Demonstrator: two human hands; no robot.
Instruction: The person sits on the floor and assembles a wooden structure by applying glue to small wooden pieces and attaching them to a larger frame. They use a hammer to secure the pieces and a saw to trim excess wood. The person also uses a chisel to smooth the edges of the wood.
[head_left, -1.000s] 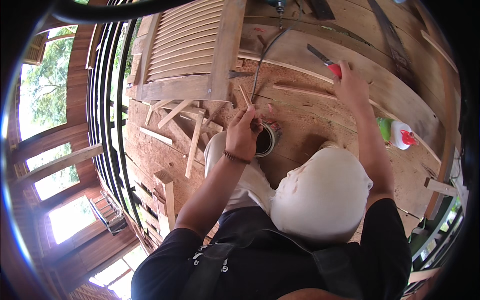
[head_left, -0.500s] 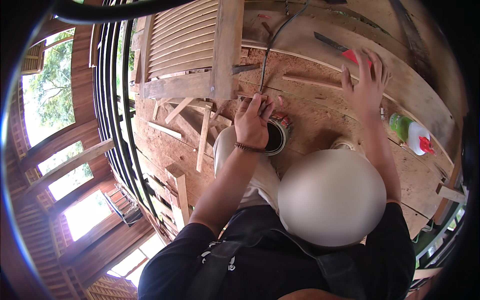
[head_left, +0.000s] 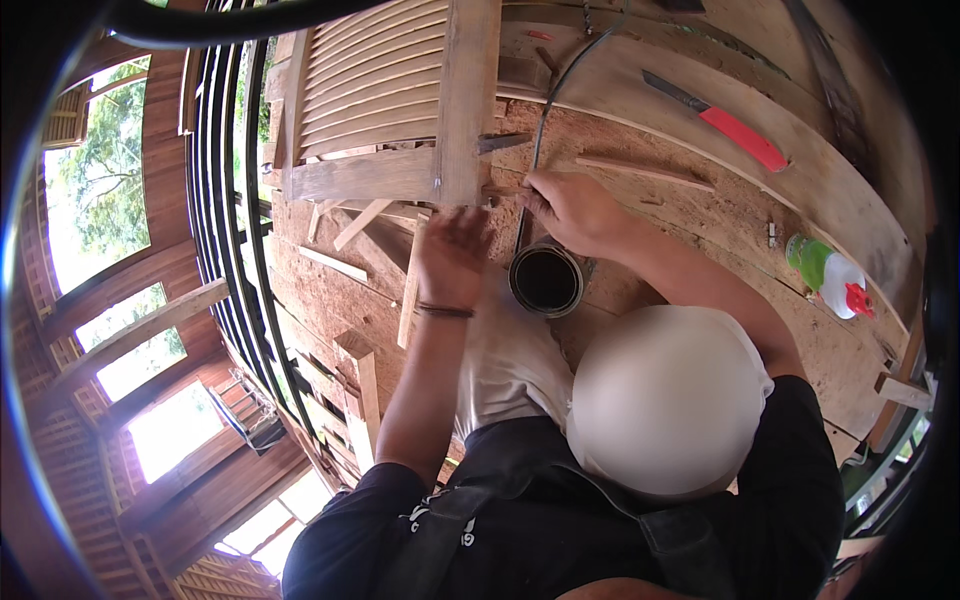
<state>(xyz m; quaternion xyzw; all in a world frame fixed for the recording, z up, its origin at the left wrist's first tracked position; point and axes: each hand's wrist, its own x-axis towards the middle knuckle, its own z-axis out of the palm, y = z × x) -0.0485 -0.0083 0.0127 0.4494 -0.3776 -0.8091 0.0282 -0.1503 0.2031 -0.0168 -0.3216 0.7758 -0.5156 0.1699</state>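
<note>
My left hand (head_left: 455, 255), fingers stretched out though a little blurred, is by the lower corner of a louvered wooden shutter (head_left: 375, 172). No object shows in it. My right hand (head_left: 578, 212) is closed in a pinch just right of that corner. A black cable (head_left: 543, 128) passes behind its fingertips; what they hold is too small to make out. Below the hands stands an open round can (head_left: 579, 285) with dark contents. Farther right, a tool with a red handle (head_left: 745, 138) and a dark blade lies on a long curved-looking board (head_left: 640, 95).
A green and white bottle with a red top (head_left: 835, 280) lies at the right. Loose wood strips (head_left: 333, 262) and sawdust are scattered on the plank floor at left. A thin strip (head_left: 645, 172) lies beyond my right hand. A large white rounded shape (head_left: 670, 400) hides part of the foreground.
My right hand has left the red-handled tool and come left to the shutter's corner. My left hand has moved left and its fingers have opened out. More of the can shows.
</note>
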